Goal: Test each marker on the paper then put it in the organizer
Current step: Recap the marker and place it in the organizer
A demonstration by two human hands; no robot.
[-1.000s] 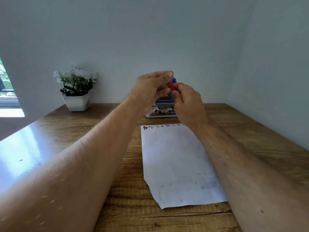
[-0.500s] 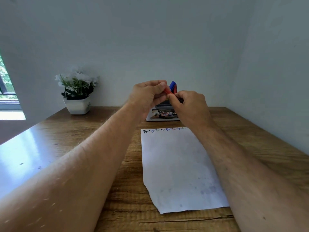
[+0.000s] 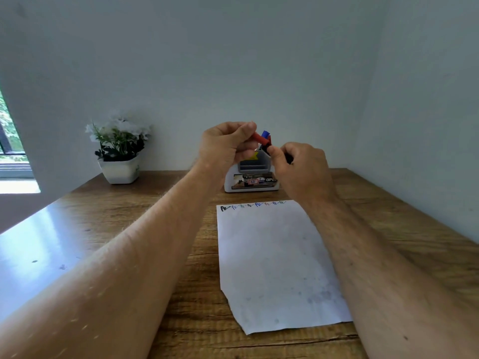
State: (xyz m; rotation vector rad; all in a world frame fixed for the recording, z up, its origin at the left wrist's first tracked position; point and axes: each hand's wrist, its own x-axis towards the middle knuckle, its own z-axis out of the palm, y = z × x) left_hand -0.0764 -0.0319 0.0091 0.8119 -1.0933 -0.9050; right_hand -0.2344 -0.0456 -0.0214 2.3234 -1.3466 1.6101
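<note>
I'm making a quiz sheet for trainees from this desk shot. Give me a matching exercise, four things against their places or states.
Things:
1. red marker cap
2. paper
3. organizer
4. potted plant

Places or states:
A. far left of the desk, by the wall
B. flat on the desk, test marks along its far edge
C. pinched in the left hand
D. behind the hands, blue marker standing in it

Pairs: 1-C, 2-B, 3-D, 4-A
</note>
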